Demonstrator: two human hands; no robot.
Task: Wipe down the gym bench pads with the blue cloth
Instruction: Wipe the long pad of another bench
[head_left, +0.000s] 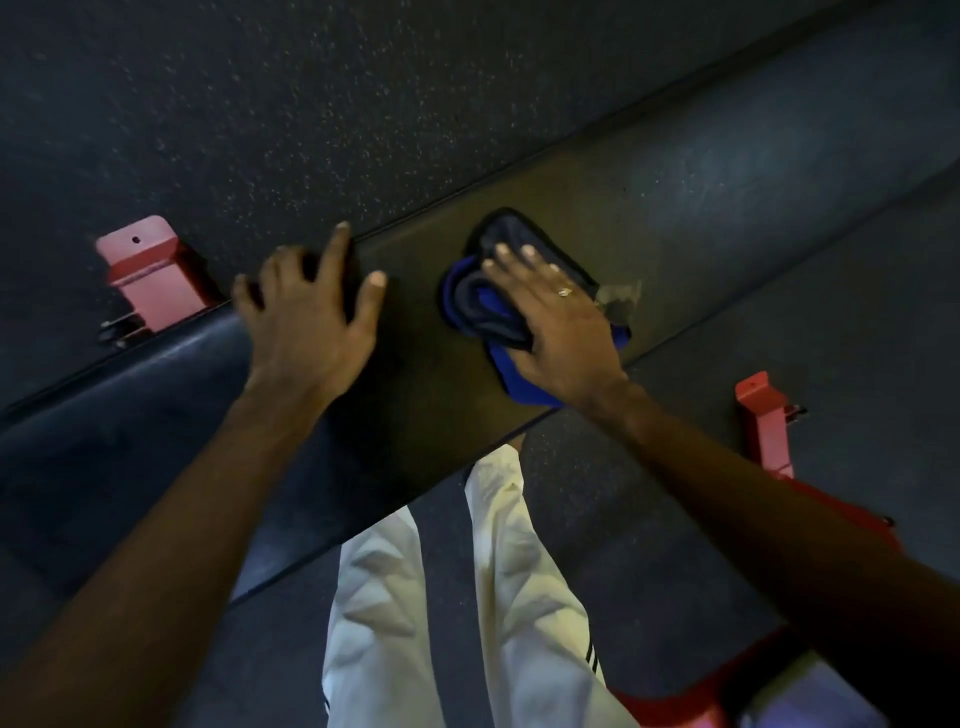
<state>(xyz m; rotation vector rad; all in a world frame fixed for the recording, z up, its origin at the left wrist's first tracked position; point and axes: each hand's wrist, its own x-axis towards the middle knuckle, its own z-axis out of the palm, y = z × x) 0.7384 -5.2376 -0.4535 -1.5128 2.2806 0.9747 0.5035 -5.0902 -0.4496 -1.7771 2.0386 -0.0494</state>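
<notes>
— What's nearest the camera?

— White trousers (457, 597) with a dark side stripe, standing on the speckled dark floor (311, 104). Both bare forearms reach out over them to the bench (426, 374).

— And the bench?

— A long dark pad running diagonally, lower left to upper right, its surface dull and slightly shiny at the left end. Red frame feet show on either side: one (148, 270) beyond the far edge at left, another (766, 421) on the near side at right.

— Where's the cloth?

— The blue cloth (498, 317) lies bunched on top of the pad, bright blue with darker folds and a dark edge curling over. The right hand (556, 322) presses flat on it, fingers spread and straight, not clenched; a ring shows on one finger. A small torn patch (618, 296) in the pad sits just beside that hand.

— The other hand?

— The left hand (311, 306) is spread open on the pad, fingers curling over its far edge, holding nothing.
</notes>
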